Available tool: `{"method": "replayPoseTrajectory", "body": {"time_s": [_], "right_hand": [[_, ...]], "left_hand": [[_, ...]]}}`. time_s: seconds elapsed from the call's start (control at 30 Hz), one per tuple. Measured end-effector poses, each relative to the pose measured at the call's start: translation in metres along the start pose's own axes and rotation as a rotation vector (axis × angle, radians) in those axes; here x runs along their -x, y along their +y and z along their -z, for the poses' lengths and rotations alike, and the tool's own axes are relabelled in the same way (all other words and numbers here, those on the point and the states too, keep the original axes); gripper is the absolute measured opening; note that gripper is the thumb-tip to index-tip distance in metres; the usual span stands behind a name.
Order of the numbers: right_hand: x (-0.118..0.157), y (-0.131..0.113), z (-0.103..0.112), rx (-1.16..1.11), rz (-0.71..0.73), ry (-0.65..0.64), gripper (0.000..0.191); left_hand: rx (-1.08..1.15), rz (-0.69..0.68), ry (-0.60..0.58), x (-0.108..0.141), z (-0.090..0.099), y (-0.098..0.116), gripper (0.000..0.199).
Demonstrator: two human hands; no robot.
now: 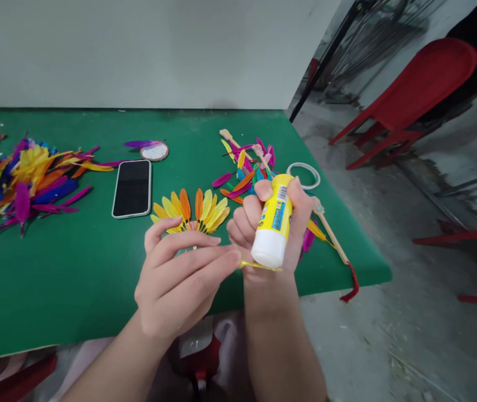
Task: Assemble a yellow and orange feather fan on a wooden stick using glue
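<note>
My right hand (pixel 271 229) is wrapped round a yellow glue stick (pixel 275 215) with a white end that points down toward me. My left hand (pixel 183 273) pinches a thin yellow feather (pixel 259 264), which reaches sideways just below the glue stick's white end. Whether the two touch is hard to tell. Behind my left hand, a fan of yellow and orange feathers (pixel 208 209) lies spread on the green table (pixel 96 285). Its lower part is hidden by my fingers.
A feather pile (pixel 39 178) covers the table's left side. A phone (pixel 132 188) and a round white piece (pixel 154 151) lie beside it. Loose feathers (pixel 244 173), a tape roll (pixel 304 176) and a tasselled stick (pixel 332 234) are at the right. A red chair (pixel 426 84) stands beyond.
</note>
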State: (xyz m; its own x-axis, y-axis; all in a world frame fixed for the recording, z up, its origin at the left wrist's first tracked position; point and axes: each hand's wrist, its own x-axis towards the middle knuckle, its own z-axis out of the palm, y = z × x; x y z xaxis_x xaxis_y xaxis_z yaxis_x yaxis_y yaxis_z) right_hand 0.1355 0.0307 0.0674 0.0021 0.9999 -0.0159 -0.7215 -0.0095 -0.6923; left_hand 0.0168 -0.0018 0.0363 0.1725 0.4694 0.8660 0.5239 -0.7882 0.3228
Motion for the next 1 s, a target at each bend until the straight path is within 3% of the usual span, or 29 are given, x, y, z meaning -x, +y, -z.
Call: {"method": "replayPoseTrajectory", "body": {"time_s": [0.5, 0.6, 0.77, 0.87, 1.0], "right_hand": [[0.001, -0.002, 0.002, 0.035, 0.041, 0.042, 0.044], [0.000, -0.006, 0.005, 0.044, 0.089, 0.085, 0.043], [-0.002, -0.010, 0.009, 0.025, 0.167, 0.135, 0.042], [-0.001, -0.009, 0.008, 0.061, 0.211, 0.151, 0.038], [0.003, -0.008, 0.006, 0.136, 0.288, 0.157, 0.032]], "left_hand": [[0.073, 0.051, 0.001, 0.001, 0.003, -0.003, 0.025], [0.177, 0.181, 0.043, 0.003, -0.001, -0.007, 0.023], [0.396, 0.373, -0.001, 0.005, -0.010, -0.010, 0.016], [0.605, 0.625, 0.022, 0.007, -0.014, -0.009, 0.008], [0.973, 0.960, 0.012, 0.005, -0.016, -0.009, 0.021]]}}
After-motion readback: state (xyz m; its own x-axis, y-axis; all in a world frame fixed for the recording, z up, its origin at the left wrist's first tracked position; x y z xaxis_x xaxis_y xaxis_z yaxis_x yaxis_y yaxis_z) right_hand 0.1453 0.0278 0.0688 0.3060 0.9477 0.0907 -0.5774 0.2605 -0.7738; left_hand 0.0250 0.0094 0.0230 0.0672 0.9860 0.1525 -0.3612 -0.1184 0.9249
